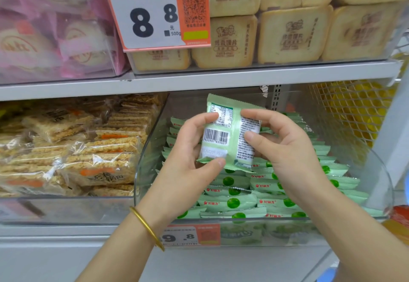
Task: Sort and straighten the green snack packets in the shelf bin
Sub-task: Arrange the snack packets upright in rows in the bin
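Head view:
- The held green packet (228, 133) is upright above the middle of the clear shelf bin (147, 160), lifted clear of the stock below. Its back faces the camera, showing a barcode and a nutrition panel.
- The left hand (188, 155) grips the packet's left side: the thumb presses under its bottom edge and the fingers curl onto its upper left part. A gold bangle (146, 226) sits on that wrist.
- The right hand (285, 148) pinches the packet's right side, with the forefinger on the upper back seam and the thumb on the printed text lower down.
- The other green packets (232, 202) fill the bin in overlapping rows running from its front wall to its back. They lie face up and show a red logo and green dots.
- An orange-and-white price tag (190, 235) reading 9.8 hangs on the bin's front wall, near its left corner.
- Rice cracker packets (88, 148) fill the neighbouring bin, just past the green bin's left wall.
- On the shelf above stand beige packets (287, 33) and pink packets (55, 29), with a large price tag (155, 11) reading 8.8 in front.
- Yellow mesh (354, 109) shows behind the bin's back right corner.
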`<state>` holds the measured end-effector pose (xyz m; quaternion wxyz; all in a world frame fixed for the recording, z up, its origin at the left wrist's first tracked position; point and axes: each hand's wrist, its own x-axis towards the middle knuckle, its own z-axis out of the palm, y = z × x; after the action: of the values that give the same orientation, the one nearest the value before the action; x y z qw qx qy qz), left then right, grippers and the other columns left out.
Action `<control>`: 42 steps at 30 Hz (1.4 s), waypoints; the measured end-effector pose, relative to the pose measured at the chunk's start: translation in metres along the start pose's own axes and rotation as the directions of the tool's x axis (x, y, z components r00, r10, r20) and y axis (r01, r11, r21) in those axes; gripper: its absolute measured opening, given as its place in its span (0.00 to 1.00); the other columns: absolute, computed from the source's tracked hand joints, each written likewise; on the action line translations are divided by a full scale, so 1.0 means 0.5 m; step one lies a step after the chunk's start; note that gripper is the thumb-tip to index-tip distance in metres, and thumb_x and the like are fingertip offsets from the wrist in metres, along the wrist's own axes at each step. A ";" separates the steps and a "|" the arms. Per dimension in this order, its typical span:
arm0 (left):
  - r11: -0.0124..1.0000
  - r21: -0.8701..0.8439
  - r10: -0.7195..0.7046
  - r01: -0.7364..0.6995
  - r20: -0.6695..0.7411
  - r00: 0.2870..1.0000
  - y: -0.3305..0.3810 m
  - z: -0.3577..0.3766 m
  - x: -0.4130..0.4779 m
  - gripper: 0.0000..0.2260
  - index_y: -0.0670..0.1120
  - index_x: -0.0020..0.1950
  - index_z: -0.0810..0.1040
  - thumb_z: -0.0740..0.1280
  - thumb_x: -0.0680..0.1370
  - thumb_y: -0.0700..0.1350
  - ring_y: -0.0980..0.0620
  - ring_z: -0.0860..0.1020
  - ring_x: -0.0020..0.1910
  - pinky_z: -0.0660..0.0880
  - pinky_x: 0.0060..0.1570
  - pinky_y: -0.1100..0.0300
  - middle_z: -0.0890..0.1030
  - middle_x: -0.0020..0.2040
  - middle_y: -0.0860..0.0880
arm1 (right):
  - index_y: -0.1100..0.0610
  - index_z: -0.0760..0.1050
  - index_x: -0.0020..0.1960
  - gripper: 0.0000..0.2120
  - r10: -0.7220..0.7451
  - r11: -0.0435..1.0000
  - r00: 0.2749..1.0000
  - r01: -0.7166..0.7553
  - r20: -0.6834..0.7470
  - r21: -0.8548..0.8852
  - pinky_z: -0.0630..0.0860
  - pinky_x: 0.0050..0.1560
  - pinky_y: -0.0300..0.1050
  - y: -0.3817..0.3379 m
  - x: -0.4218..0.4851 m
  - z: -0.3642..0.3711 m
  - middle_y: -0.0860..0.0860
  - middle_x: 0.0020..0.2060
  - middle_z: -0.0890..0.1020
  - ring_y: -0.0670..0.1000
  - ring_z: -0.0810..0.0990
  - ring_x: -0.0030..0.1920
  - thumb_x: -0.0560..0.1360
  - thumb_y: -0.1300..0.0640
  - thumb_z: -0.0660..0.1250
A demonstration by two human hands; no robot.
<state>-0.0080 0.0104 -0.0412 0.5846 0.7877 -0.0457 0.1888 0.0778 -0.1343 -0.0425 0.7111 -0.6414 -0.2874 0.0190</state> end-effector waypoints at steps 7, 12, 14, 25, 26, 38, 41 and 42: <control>0.960 -0.238 -0.210 0.148 -0.258 0.943 -0.012 0.004 0.015 0.14 0.53 0.58 0.70 0.63 0.78 0.36 0.49 0.82 0.46 0.80 0.45 0.55 0.78 0.56 0.45 | 0.51 0.77 0.56 0.15 0.143 0.972 0.990 -0.142 0.011 0.186 0.79 0.35 0.43 0.005 0.010 -0.008 0.51 0.43 0.84 0.52 0.83 0.41 0.79 0.66 0.58; 0.842 -0.426 -0.436 0.330 -0.181 0.881 -0.006 -0.002 0.035 0.07 0.43 0.55 0.74 0.59 0.80 0.36 0.56 0.77 0.30 0.74 0.30 0.62 0.82 0.42 0.46 | 0.48 0.75 0.60 0.28 0.213 0.963 0.976 -0.217 0.044 0.159 0.81 0.39 0.43 0.012 0.023 -0.028 0.50 0.45 0.83 0.52 0.83 0.42 0.71 0.77 0.61; 0.835 -0.390 -0.471 0.389 -0.139 0.871 -0.005 0.004 0.042 0.07 0.44 0.54 0.75 0.60 0.80 0.37 0.56 0.77 0.30 0.74 0.31 0.62 0.82 0.39 0.49 | 0.46 0.81 0.52 0.27 0.214 0.976 0.974 -0.211 0.071 -0.053 0.81 0.44 0.41 0.015 0.025 -0.030 0.46 0.46 0.83 0.48 0.81 0.46 0.67 0.76 0.68; 0.642 0.747 -0.079 0.175 -0.163 0.983 -0.082 -0.021 0.159 0.20 0.43 0.65 0.74 0.57 0.75 0.31 0.44 0.67 0.67 0.63 0.65 0.58 0.71 0.68 0.44 | 0.54 0.76 0.43 0.02 -0.172 0.785 0.966 0.014 -0.195 -0.620 0.66 0.37 0.28 0.037 0.069 -0.050 0.46 0.35 0.77 0.42 0.73 0.36 0.74 0.58 0.69; 0.553 0.822 -0.094 0.137 -0.101 0.990 -0.087 -0.016 0.169 0.23 0.45 0.67 0.72 0.57 0.75 0.30 0.46 0.64 0.69 0.60 0.67 0.57 0.68 0.70 0.46 | 0.55 0.76 0.44 0.03 -0.174 0.754 0.964 0.000 -0.200 -0.657 0.66 0.35 0.27 0.040 0.073 -0.049 0.46 0.34 0.76 0.41 0.72 0.34 0.75 0.57 0.69; 0.368 0.923 -0.214 0.110 -0.031 0.976 -0.141 -0.018 0.234 0.14 0.52 0.65 0.74 0.59 0.80 0.47 0.46 0.63 0.66 0.62 0.64 0.56 0.70 0.65 0.48 | 0.59 0.72 0.47 0.07 -0.080 0.713 0.971 -0.103 -0.227 -0.693 0.63 0.28 0.41 0.054 0.121 -0.037 0.49 0.33 0.75 0.50 0.73 0.32 0.77 0.55 0.66; 0.439 0.879 -0.214 0.187 -0.099 0.972 -0.144 -0.021 0.224 0.10 0.54 0.59 0.78 0.63 0.79 0.48 0.46 0.65 0.66 0.62 0.64 0.55 0.71 0.63 0.50 | 0.61 0.75 0.59 0.13 -0.132 0.710 0.971 -0.047 -0.198 -0.702 0.62 0.40 0.34 0.055 0.142 -0.022 0.56 0.50 0.81 0.57 0.77 0.48 0.77 0.56 0.66; 0.463 0.862 -0.214 0.208 -0.119 0.970 -0.143 -0.022 0.221 0.09 0.54 0.57 0.79 0.64 0.78 0.48 0.46 0.66 0.65 0.62 0.64 0.55 0.72 0.62 0.50 | 0.60 0.75 0.61 0.14 -0.149 0.700 0.972 -0.027 -0.183 -0.713 0.61 0.43 0.31 0.056 0.148 -0.016 0.56 0.54 0.81 0.58 0.77 0.53 0.77 0.57 0.65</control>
<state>0.1125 0.0594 -0.0646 0.1267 0.9741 0.1515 0.1101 0.1525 -0.1074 -0.0402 0.4367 -0.8537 -0.2105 -0.1903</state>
